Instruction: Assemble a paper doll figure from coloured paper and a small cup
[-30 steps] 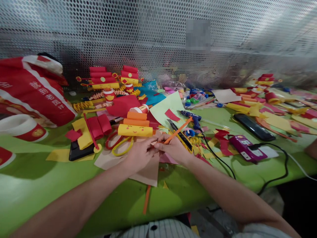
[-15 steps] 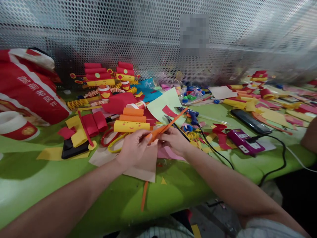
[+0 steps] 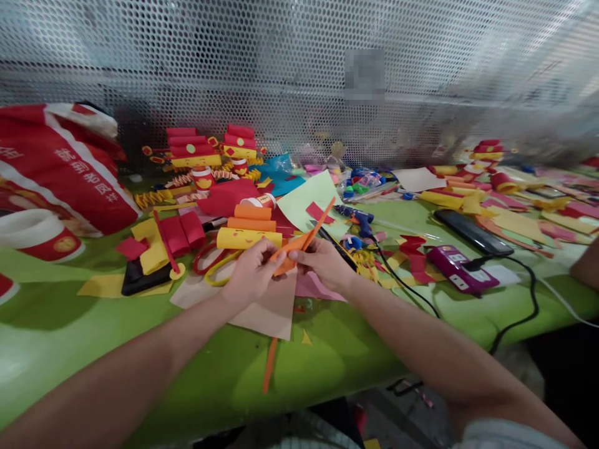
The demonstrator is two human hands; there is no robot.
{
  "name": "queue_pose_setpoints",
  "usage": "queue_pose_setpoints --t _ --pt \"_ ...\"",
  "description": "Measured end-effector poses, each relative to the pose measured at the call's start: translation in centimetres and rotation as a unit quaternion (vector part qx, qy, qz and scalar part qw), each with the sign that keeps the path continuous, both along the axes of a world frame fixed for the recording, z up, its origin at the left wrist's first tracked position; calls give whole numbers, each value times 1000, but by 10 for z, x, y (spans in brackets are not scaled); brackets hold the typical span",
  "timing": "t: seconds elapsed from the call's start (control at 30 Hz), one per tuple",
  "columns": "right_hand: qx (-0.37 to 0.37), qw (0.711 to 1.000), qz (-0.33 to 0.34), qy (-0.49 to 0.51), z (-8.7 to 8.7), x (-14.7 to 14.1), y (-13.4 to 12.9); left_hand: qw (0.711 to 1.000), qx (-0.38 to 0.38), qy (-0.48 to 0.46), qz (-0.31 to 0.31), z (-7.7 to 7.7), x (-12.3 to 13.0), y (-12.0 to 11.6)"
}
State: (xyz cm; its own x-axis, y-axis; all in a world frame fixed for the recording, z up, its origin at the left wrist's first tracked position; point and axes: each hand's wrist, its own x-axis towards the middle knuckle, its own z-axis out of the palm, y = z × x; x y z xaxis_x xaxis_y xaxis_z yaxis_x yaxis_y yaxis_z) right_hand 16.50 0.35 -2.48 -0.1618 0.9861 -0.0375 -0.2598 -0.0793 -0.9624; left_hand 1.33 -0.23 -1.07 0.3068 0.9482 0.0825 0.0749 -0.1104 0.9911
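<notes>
An orange paper strip (image 3: 306,240), folded or overlapped and slanting up to the right, is pinched between both my hands. My left hand (image 3: 255,268) grips its lower left part, fingers closed. My right hand (image 3: 322,262) holds it from the right, thumb on the paper. Just beyond my left hand lies a yellow paper roll (image 3: 248,238) with a drawn smiling face, and orange rolls (image 3: 253,218) sit behind it. Below my hands is a beige sheet (image 3: 269,312). Red- and yellow-handled scissors (image 3: 218,274) lie left of my left hand.
Black phones (image 3: 145,277) lie left and right. A blue glue gun (image 3: 355,216), a purple power socket (image 3: 461,268) with cables, and a pale green sheet (image 3: 309,199) are beyond my right hand. Paper figures (image 3: 191,149), a red bag (image 3: 93,174) and a cup (image 3: 42,237) stand at left.
The orange strip is now tilted more steeply, its far end nearer my hands. My hands stay close together around it. The view has shifted slightly, showing more at the left.
</notes>
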Motion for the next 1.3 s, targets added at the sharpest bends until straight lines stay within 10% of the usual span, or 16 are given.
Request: queue_pose_setpoints --t 0.53,0.9,1.3 --pt "-47 998 -25 -20 9 9 4 997 56 39 47 5 -4 2" --pt "-33 996 -74 -28 8 5 5 927 274 225 -119 2 -3 -4" --pt "-76 981 -140 110 14 12 8 943 214 207 -146 23 -12 -9"
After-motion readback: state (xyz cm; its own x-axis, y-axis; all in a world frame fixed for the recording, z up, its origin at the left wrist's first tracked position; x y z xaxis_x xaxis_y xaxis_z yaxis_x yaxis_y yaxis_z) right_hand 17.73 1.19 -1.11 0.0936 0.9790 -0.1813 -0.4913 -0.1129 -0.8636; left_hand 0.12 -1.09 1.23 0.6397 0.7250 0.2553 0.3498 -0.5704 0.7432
